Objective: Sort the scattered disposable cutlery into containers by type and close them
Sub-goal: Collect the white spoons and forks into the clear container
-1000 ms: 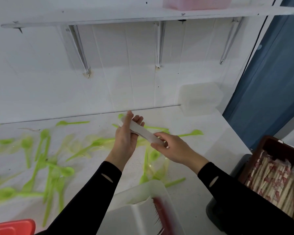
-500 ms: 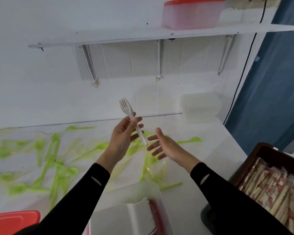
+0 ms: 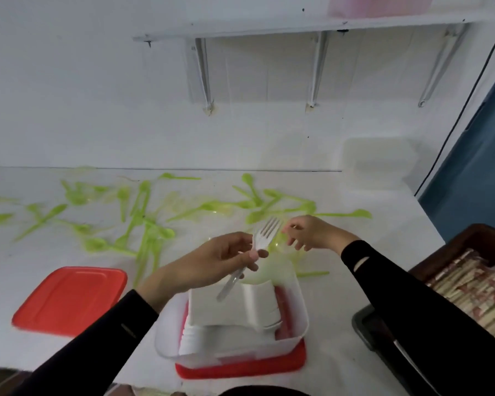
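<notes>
My left hand (image 3: pixel 220 257) pinches a white plastic fork (image 3: pixel 250 252) by its neck, tines up, above a clear container (image 3: pixel 300 315). That container holds stacked white forks and stands on a red lid (image 3: pixel 240 370). My right hand (image 3: pixel 312 231) hovers just right of the fork's tines, fingers loosely curled, holding nothing. Several green plastic spoons (image 3: pixel 143 212) lie scattered across the white counter behind my hands.
A loose red lid (image 3: pixel 69 295) lies at the left of the counter (image 3: pixel 383 252). A frosted container (image 3: pixel 380 164) stands against the wall at back right. A brown crate of wrapped chopsticks (image 3: pixel 480 284) sits at the right, off the counter. A shelf (image 3: pixel 297 27) runs overhead.
My view has tilted down and the container has come into full sight. My left hand has lowered the fork toward it. My right hand has drawn up beside the tines.
</notes>
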`<state>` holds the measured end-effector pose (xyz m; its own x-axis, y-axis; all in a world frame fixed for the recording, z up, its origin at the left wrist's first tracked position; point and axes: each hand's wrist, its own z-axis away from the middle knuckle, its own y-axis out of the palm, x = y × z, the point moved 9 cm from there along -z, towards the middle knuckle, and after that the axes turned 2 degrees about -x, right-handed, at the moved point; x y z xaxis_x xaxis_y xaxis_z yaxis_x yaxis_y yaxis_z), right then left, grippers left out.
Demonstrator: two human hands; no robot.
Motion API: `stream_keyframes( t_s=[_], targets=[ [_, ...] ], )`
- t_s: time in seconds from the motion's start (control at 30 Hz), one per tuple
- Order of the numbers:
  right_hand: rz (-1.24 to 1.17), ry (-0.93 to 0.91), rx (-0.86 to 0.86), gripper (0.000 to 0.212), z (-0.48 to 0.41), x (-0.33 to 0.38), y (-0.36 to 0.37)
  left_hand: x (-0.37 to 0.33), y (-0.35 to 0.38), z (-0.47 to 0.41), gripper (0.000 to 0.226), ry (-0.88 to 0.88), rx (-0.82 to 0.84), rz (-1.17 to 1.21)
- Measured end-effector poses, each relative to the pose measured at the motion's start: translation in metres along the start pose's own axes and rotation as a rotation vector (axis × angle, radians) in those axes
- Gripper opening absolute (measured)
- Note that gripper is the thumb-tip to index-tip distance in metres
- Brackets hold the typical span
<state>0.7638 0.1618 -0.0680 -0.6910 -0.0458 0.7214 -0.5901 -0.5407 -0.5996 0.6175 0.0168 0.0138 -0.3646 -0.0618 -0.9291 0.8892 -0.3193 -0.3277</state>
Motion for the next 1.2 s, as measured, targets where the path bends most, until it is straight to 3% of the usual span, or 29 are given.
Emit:
stream_keyframes(
  t_s=[0.17,0.37,0.87,1.2],
  targets=[
    [-0.005,0.030,-0.037,0.022,0.004,-0.010,-0.009,0.035,0.022,0.024,0.035,-0.065,0.161,-0.317],
    [0.062,0.050,-0.031,0.017,-0.003,-0.016,-0.010,0.053,0.057,0.034,0.039,-0.131,0.400,-0.444],
    [0.125,0.065,0.035,0.018,-0.001,-0.018,-0.008,0.047,0.058,0.030,0.045,0.119,0.327,-0.900],
    [0.154,0.084,0.046,0.021,0.000,-0.022,-0.010,0.052,0.061,0.034,0.042,0.127,0.319,-0.932]
  ],
)
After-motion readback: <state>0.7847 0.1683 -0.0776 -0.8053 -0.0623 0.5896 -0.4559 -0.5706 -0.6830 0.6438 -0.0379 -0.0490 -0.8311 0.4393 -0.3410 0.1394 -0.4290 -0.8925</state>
